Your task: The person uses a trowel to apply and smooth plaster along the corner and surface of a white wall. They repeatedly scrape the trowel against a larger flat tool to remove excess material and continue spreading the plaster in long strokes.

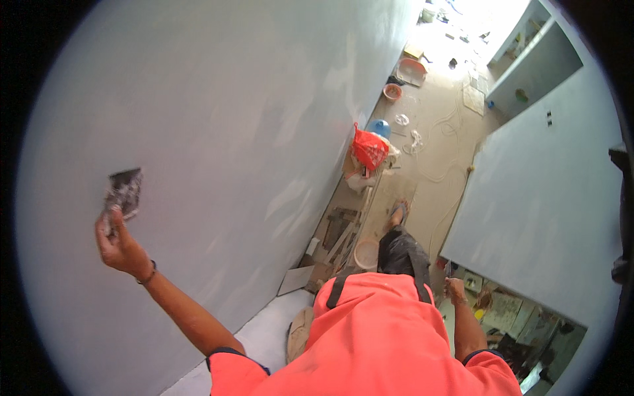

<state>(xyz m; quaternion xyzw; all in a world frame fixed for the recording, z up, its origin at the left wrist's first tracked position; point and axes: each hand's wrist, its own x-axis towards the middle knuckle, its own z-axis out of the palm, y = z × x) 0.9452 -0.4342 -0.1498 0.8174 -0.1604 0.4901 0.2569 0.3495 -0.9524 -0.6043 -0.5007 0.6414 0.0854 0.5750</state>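
My left hand (120, 247) is raised at the far left, closed round a putty-smeared scraper (124, 193). The scraper's wide dark blade lies close against the grey wall (218, 119), which carries paler patches; whether it touches all along its edge I cannot tell. Low at my right side, my right hand (455, 289) is closed round the lower end of a thin dark tool (449, 268). Its kind is too small to make out.
Beside the wall's foot lie a red plastic bag (370, 148), a blue round container (379, 128), wood scraps (343, 241) and a pale bucket (366, 253). A cable (432, 173) loops over the floor. A second grey wall (528, 204) stands at the right.
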